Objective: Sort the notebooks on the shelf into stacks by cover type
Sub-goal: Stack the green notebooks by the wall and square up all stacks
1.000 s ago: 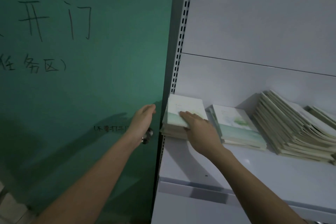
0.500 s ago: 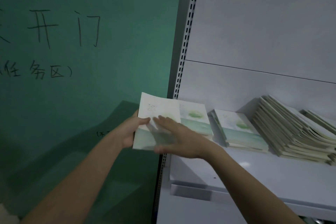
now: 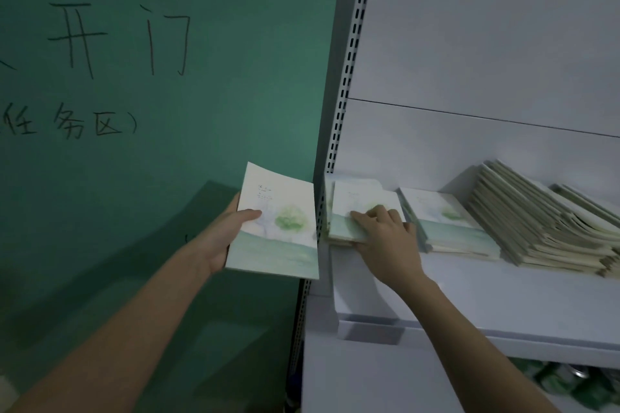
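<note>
Glossy white shelf; left hand gripping paper notebook, right hand pinching stack.

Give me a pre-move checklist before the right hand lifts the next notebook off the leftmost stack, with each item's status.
1. Left hand has a firm hold on the lifted notebook, thumb on the cover: ok.
2. Lifted notebook is clear of the shelf, held out in front of the green wall: ok.
3. Right hand is on the leftmost stack, fingers on top and thumb at its front edge: ok.
4. Only one notebook is caught by the right hand: cannot tell.
5. Cover of the stack's top notebook matches the held one, both with a green tree: ok.
6. Neighbouring stack lies square and untouched: ok.
7. Tall pile on the right is tidy: not ok, it leans and fans out.
</note>
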A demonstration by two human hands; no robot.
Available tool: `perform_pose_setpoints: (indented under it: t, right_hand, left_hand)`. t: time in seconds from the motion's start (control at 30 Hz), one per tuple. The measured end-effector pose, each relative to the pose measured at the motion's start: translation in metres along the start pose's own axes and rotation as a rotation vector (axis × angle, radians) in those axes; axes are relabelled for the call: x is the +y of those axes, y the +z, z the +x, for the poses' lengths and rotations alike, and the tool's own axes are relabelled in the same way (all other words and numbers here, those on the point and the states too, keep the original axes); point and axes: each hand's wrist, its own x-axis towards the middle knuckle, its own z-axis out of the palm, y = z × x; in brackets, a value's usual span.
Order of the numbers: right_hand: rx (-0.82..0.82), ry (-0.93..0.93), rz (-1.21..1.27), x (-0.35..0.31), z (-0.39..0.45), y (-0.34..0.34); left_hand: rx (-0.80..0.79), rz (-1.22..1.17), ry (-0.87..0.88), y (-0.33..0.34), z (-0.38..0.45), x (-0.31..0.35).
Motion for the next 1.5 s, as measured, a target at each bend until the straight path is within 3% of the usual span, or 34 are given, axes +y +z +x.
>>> perform_pose_setpoints:
  t: [0.13,0.23,0.4,0.47,0.57,0.63,0.73,0.83,0.93,1.03,1.2,1.3,1.43,1.5]
  right_hand:
    - [0.147,0.096,0.239,-0.012,-0.006,-0.007]
    - [0.164,0.023,0.354,-0.039,-0.013,-0.023]
    - [-0.034,-0.304,0.279,-0.099,-0.030,-0.014]
    - [-0.102,-0.339,0.281,-0.104,-0.025,-0.004]
    - [-0.319,-0.418,0.397,-0.100,-0.017,-0.012]
    - [-0.484,-0.392,0.615,-0.091,-0.015,-0.027]
    - [-0.306,-0.208,0.818,-0.070,-0.003,-0.037]
    - [-0.131,-0.030,0.572,-0.041,0.021,-0.024]
    - [-0.278,0.043,0.239,-0.016,0.037,-0.005]
    - [-0.403,0.005,0.093,-0.007,0.037,0.004]
    - [-0.320,-0.064,0.000,-0.001,0.033,0.010]
    - [-0.282,-0.059,0.094,0.001,0.033,0.002]
    - [-0.151,0.131,0.553,-0.007,0.029,-0.018]
    - [-0.088,0.096,0.648,-0.023,0.023,-0.027]
  left_hand:
    - [0.006,-0.036,-0.020,0.010,-0.005,-0.005]
    - [0.027,-0.041,-0.024,0.015,-0.005,-0.006]
    - [-0.032,-0.186,-0.166,0.025,-0.015,-0.002]
    - [0.034,-0.197,-0.105,0.025,-0.017,-0.001]
    - [0.141,-0.198,-0.019,0.017,-0.018,-0.005]
    - [0.156,-0.153,0.002,0.011,-0.016,-0.007]
    - [0.147,-0.223,-0.004,0.006,-0.017,-0.007]
    - [0.123,-0.277,-0.019,0.006,-0.018,-0.007]
    - [0.123,-0.278,-0.003,0.009,-0.015,-0.004]
    - [0.111,-0.273,-0.007,0.012,-0.012,-0.001]
    - [0.090,-0.272,0.001,0.014,-0.008,-0.001]
    - [0.088,-0.270,0.002,0.012,-0.003,0.000]
    - [0.074,-0.286,-0.006,0.012,0.002,0.000]
    - [0.074,-0.279,-0.014,0.016,0.004,-0.001]
